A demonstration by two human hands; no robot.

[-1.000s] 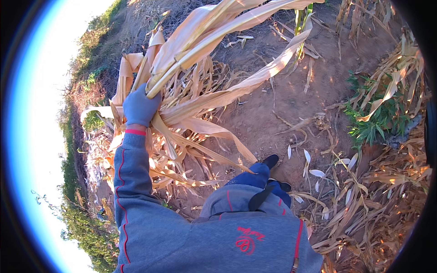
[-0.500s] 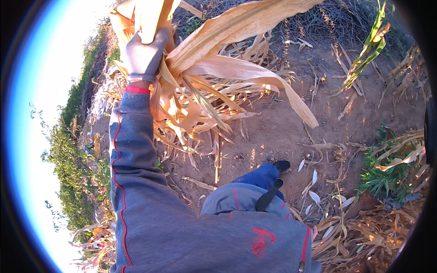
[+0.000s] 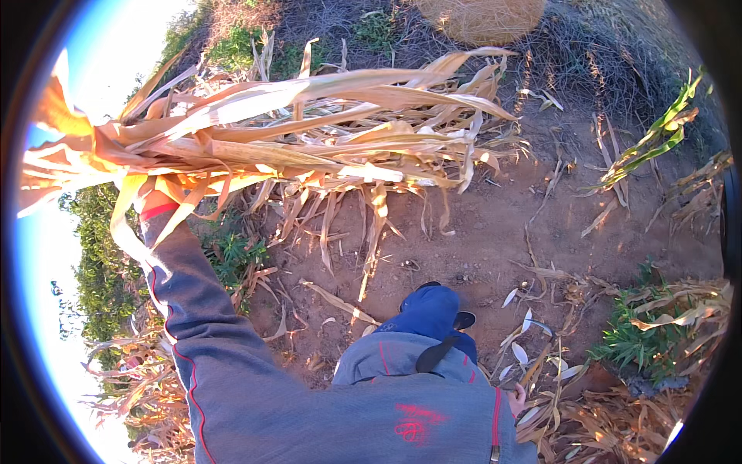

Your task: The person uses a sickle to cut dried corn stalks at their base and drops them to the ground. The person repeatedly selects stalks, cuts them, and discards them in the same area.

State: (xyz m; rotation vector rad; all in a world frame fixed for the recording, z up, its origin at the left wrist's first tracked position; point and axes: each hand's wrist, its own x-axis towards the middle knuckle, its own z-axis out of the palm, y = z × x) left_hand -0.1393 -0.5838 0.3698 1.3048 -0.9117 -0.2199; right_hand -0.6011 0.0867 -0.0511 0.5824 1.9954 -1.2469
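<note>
A long bundle of dry corn stalks [image 3: 255, 158], with tan, curling leaves, lies across the upper left, its leafy end toward the sky. My left hand [image 3: 157, 193] is closed round it at the end of my outstretched arm. Leaves cover most of the fingers; only the wrist beside the red cuff shows clearly. Only a small part of my right hand [image 3: 517, 398] is visible, low beside the jacket's zip, and its fingers are too hidden to read.
Behind the bundle, more dry stalks and leaves [image 3: 371, 213] litter the brown soil [image 3: 495, 240]. A round straw-coloured heap [image 3: 483, 19] sits at the top. Green weeds [image 3: 641, 336] and husk litter [image 3: 618, 417] are at the right. A partly green corn plant [image 3: 653, 147] stands upper right; bushes [image 3: 108, 271] line the left.
My left hand has moved left and down with the corn stalks. The bundle has swung to lie sideways across the view, and its leaves now hide the gloved fingers.
</note>
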